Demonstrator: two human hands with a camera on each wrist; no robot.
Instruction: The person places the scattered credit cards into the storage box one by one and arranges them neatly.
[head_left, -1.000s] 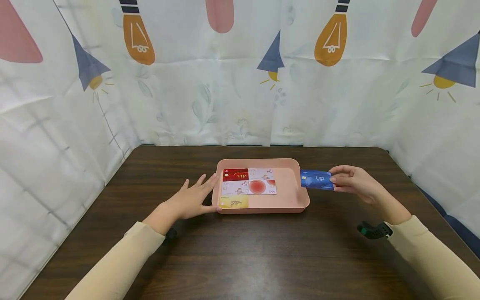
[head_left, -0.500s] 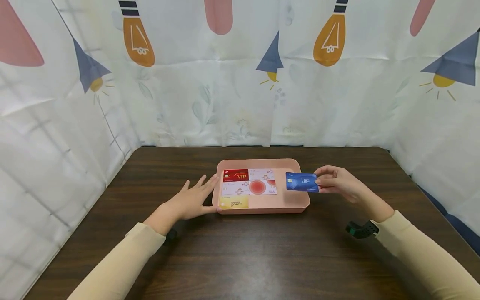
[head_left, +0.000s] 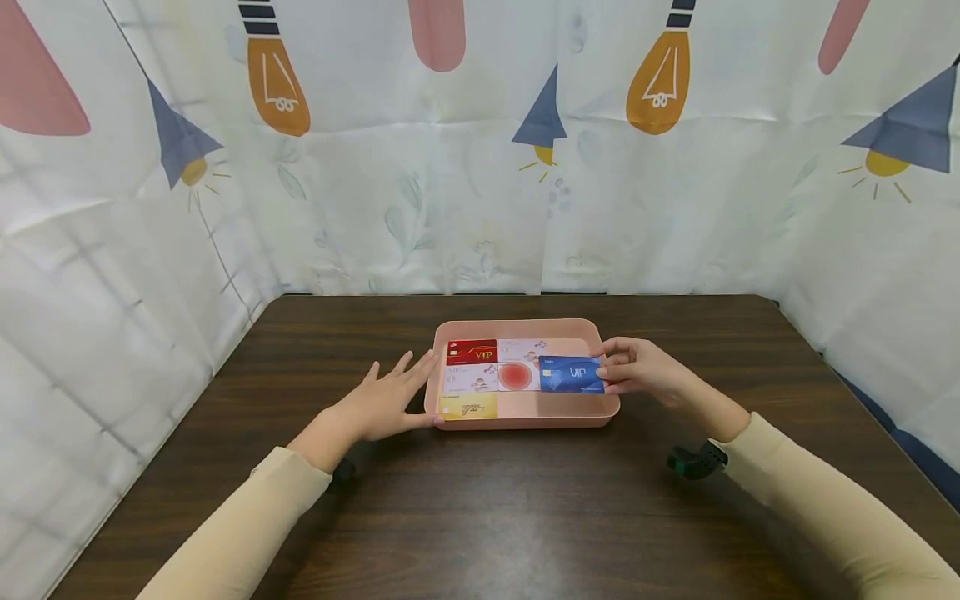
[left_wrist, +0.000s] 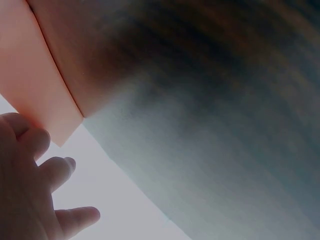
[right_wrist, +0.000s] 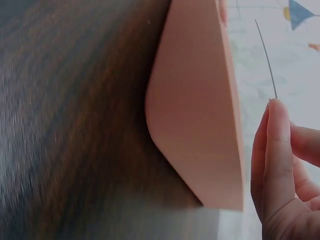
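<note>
My right hand (head_left: 645, 371) pinches a blue VIP card (head_left: 572, 375) by its right end, over the right part of a pink tray (head_left: 555, 408). In the right wrist view the card (right_wrist: 266, 59) shows edge-on, above the level of the tray's rim. Its left end overlaps the white card with a red circle (head_left: 515, 376) in the head view. My left hand (head_left: 378, 402) has its fingers spread at the tray's left side, thumb at the front left corner. Also in the tray lie a red VIP card (head_left: 471, 352), a gold card (head_left: 468, 406) and two white cards (head_left: 471, 377).
The tray stands on a dark wood-grain table (head_left: 480, 500), toward its far edge. A white patterned curtain (head_left: 480, 208) hangs behind and at both sides. A dark band (head_left: 697, 461) is on the right wrist.
My right hand has carried the blue card leftward, from beside the tray's right rim to over the tray's right part. The left hand has stayed at the tray's left side.
</note>
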